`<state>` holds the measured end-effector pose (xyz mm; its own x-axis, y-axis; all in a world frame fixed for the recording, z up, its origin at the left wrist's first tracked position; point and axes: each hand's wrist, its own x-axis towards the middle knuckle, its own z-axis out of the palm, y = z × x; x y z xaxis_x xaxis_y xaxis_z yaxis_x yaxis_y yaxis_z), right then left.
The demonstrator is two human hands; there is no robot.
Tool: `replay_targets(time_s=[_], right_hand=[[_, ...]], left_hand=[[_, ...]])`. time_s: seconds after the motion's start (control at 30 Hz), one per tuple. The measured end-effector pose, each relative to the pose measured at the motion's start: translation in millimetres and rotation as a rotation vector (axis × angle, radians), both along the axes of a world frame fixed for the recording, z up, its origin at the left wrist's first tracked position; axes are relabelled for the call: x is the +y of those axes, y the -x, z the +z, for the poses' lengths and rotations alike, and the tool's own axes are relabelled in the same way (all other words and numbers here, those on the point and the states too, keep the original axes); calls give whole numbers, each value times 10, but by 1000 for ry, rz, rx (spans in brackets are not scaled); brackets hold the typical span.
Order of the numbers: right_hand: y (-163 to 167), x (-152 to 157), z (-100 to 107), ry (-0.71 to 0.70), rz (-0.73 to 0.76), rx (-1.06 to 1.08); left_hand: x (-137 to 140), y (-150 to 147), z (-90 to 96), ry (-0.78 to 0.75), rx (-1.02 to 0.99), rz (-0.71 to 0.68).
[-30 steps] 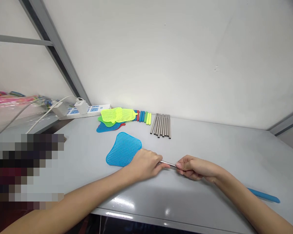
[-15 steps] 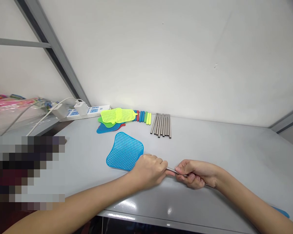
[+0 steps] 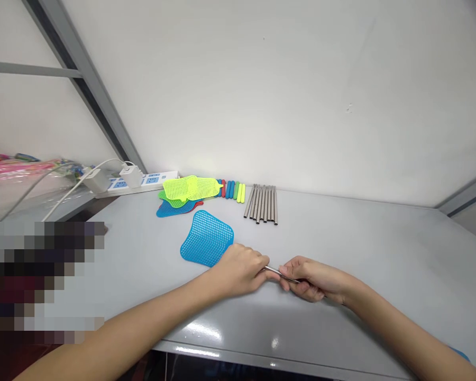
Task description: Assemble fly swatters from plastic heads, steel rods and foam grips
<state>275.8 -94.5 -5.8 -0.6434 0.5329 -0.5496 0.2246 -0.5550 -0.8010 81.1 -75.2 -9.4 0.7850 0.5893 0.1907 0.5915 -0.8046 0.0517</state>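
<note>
A blue fly swatter head [image 3: 208, 238] with a square mesh points up and left, just above the table. My left hand [image 3: 241, 269] is closed around its neck, where the head meets a thin metal rod [image 3: 273, 271]; the joint itself is hidden under my fingers. My right hand [image 3: 305, 278] grips the same rod a little to the right, thumb on top and fingers curled beneath. Between the two hands a short length of bare rod shows. Its far end passes under my right wrist.
Behind lie yellow swatter heads [image 3: 192, 188] over green and blue ones, several coloured grips [image 3: 232, 189] and a row of metal rods [image 3: 265, 205]. A power strip [image 3: 158, 180] with plugged chargers is at the back left. Something blue [image 3: 460, 353] pokes out beyond my right forearm.
Both hands have shifted slightly up and away from the table's front edge, and the blue swatter head has tilted and moved a little right. Both grips still hold.
</note>
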Motion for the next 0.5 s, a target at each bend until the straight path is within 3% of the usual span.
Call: replay_targets(time_s=[0.3,0.5], right_hand=[[-33,15,73,-273,72,-139],[-143,91,131,-453,102,-284]], left_hand=[[31,7,48,81,-14,28],[106,43,84,81,-33,131]])
